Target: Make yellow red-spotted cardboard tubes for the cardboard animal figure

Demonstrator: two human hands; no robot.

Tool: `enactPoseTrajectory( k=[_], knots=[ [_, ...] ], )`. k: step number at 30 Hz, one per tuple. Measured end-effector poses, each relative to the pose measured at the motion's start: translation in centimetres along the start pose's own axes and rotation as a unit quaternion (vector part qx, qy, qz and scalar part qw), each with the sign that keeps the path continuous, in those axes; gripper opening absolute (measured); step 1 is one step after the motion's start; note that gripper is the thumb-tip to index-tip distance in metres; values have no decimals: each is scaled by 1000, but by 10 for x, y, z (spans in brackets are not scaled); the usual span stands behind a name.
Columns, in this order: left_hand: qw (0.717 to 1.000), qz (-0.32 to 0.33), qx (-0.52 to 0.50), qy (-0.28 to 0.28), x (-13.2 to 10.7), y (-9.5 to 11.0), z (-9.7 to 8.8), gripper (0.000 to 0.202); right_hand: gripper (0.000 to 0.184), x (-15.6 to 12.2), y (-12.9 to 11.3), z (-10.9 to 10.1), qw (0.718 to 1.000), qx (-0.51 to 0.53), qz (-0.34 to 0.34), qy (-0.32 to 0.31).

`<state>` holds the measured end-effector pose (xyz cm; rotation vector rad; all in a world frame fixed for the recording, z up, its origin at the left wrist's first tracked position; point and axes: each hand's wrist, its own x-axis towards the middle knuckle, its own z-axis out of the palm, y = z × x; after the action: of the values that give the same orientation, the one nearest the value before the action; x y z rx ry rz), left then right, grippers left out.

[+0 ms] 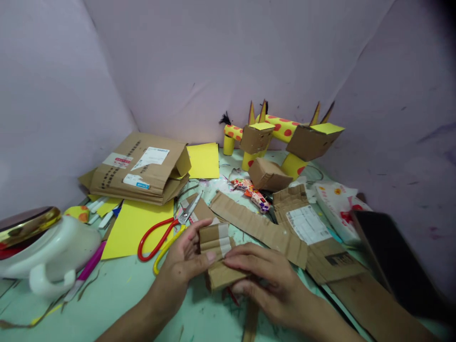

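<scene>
A small folded cardboard piece [218, 256] with strips of clear tape sits low in the middle, held between both hands. My left hand [185, 261] grips its left side, thumb pressed on top. My right hand [270, 280] lies over its right side, fingers curled round the lower edge. Red and yellow scissors [162, 235] lie just left of my left hand on a yellow paper sheet [131, 225].
A flattened cardboard box [142, 168] lies at the back left, long cardboard strips [260, 225] to the right. Yellow giraffe-like cardboard figures [281, 135] stand at the back. A white jug [50, 251] is at the left, a dark flat object [388, 256] at the right, pens [103, 216] nearby.
</scene>
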<state>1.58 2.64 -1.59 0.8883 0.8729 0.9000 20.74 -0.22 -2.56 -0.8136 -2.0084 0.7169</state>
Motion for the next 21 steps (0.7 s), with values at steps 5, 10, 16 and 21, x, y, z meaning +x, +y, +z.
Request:
enactPoseTrajectory(
  k=[5,10,16,21],
  knots=[
    [992,22,44,-116,-4,-4,-5,45,28,1,1,2,997,-8,33,69],
    [983,35,89,-154,-8,-9,-1,55,17,2,2,4,990,9,84,114],
    [982,71,124,-126,-8,-9,1,39,34,0,-1,7,973,30,176,145],
    [978,91,143,-120,-11,-9,4,34,38,4,-3,6,949,71,286,116]
  ],
)
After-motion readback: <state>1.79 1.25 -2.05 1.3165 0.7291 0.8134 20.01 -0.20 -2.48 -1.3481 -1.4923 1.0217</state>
